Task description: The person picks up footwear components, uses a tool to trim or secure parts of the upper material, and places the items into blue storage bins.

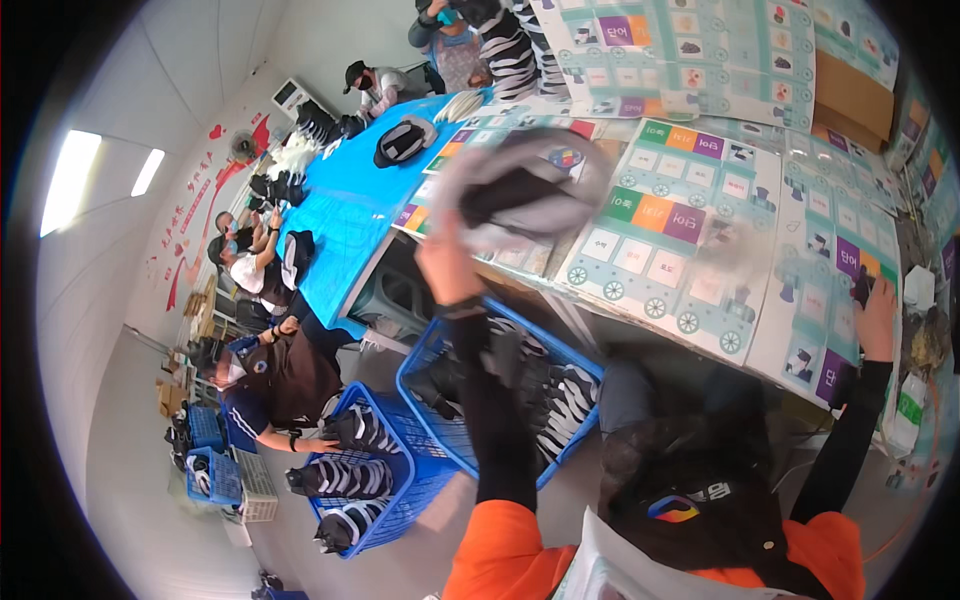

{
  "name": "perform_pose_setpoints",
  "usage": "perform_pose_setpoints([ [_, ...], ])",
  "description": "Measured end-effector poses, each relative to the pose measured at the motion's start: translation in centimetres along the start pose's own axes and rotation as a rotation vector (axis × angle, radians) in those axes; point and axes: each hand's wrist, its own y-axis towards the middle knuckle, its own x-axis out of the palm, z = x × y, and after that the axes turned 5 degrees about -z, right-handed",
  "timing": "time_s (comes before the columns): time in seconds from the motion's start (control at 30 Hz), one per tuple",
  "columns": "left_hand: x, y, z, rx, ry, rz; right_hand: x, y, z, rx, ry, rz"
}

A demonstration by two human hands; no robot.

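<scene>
My left hand (pixel 448 268) is closed on the near left rim of a grey and black cap (pixel 540 190), held up over the table's left part. The cap is blurred by motion, with its hollow side showing. Over at the table's right edge, my right hand (pixel 876 318) is curled by a small dark object (pixel 862 286). What that object is, I cannot make out. Below my left forearm stands a blue basket (pixel 470 462) with stacks of nested black and grey caps (pixel 565 410).
Printed sheets (pixel 690 235) cover the tabletop. A blue-covered table (pixel 350 215) adjoins it, with another cap (pixel 405 140) on it. A second blue basket (pixel 405 500) of caps stands left, with a co-worker's hand (pixel 325 447) in it. Several people sit along the far side.
</scene>
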Motion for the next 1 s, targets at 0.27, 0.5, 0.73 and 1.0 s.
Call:
perform_pose_setpoints([
  [0.27, -13.9, 7.6, -11.1, -0.331, -0.35, -0.011, -7.8, -3.5, -17.2, -0.322, 0.432, -0.09],
  [0.5, -6.3, -20.0, -34.7, -0.455, 0.025, -0.344, -4.8, -9.0, -21.7, -0.314, 0.304, -0.025],
  [0.73, -5.4, -49.6, -48.0, -1.286, 0.821, -0.631, -9.8, -12.7, -30.7, -0.41, 0.994, -0.446],
  [1.0, -8.3, -61.9, -58.0, -1.612, 0.389, -0.426, 7.7, -22.6, -54.7, -0.725, 1.077, -1.097],
])
